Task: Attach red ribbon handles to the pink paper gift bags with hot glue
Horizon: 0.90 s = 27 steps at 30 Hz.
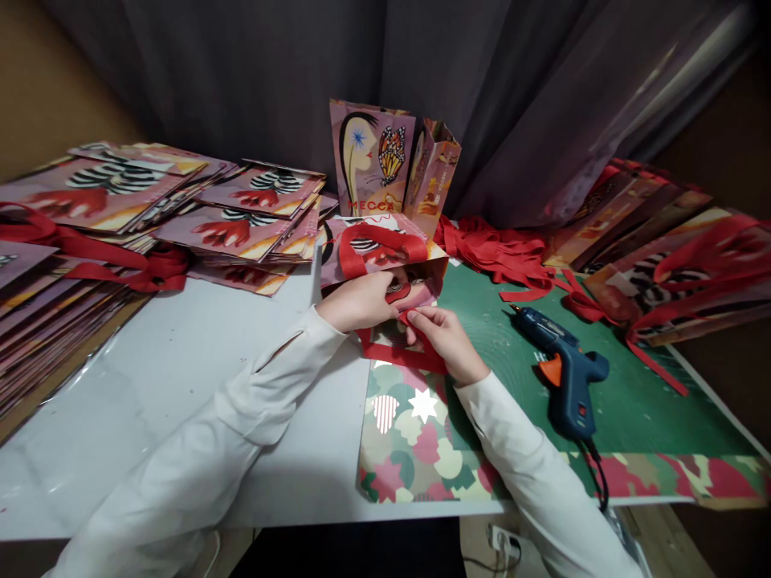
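Observation:
A printed paper bag [385,269] lies flat at the table's middle, its red ribbon handle [377,241] looped over its upper face. My left hand [360,301] presses on the bag's near edge. My right hand [444,341] pinches a second red ribbon handle [394,351] against the bag's open mouth. Both sleeves are white. Under my hands lies a patterned paper sheet [415,449] with stars and leaf shapes.
A blue glue gun [563,369] rests on the green cutting mat [638,401], cord trailing over the front edge. Loose red ribbons [499,253] lie behind it. Two finished bags [391,160] stand at the back. Stacks of flat bags sit left [120,209] and right [675,249].

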Each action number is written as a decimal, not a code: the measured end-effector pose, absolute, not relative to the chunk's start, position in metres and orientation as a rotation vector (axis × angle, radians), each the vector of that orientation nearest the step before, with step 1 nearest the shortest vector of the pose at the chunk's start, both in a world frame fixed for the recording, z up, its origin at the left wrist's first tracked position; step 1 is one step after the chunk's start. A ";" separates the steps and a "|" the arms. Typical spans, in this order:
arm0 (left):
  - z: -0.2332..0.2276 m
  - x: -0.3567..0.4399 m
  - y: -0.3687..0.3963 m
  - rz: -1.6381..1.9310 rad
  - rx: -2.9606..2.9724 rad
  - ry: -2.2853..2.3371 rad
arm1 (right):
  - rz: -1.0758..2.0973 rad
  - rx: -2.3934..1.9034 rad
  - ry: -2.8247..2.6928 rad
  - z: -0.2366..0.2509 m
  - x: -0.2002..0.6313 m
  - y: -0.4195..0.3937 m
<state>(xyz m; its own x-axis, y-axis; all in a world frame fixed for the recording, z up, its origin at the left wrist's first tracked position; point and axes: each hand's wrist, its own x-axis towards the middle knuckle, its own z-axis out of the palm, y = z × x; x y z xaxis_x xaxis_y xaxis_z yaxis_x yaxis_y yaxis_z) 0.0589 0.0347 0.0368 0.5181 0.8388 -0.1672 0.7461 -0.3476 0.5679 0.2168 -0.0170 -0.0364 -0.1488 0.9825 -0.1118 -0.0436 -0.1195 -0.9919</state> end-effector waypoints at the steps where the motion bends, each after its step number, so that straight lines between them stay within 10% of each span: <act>1: 0.037 0.059 0.035 0.206 2.166 1.286 | 1.432 -1.178 -1.224 -0.036 0.217 -0.017; 27: 0.036 0.060 0.033 0.217 2.177 1.280 | 1.591 -1.108 -1.069 -0.046 0.214 -0.015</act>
